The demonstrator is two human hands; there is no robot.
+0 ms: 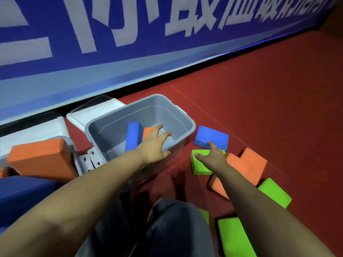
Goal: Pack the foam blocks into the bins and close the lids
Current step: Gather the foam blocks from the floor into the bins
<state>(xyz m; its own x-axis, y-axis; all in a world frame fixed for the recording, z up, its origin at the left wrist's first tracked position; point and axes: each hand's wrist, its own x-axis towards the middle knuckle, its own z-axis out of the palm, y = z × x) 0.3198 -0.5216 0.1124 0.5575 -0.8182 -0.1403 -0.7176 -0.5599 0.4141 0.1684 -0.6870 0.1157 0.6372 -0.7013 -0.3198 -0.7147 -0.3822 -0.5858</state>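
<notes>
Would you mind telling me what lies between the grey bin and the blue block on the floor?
Only bare red floor separates the grey bin from the blue block, as the head view shows.

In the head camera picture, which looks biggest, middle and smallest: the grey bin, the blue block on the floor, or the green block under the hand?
1. grey bin, clearly largest.
2. and 3. blue block on the floor and green block: they look alike in size, and the right hand hides part of the green one, so no ranking.
</notes>
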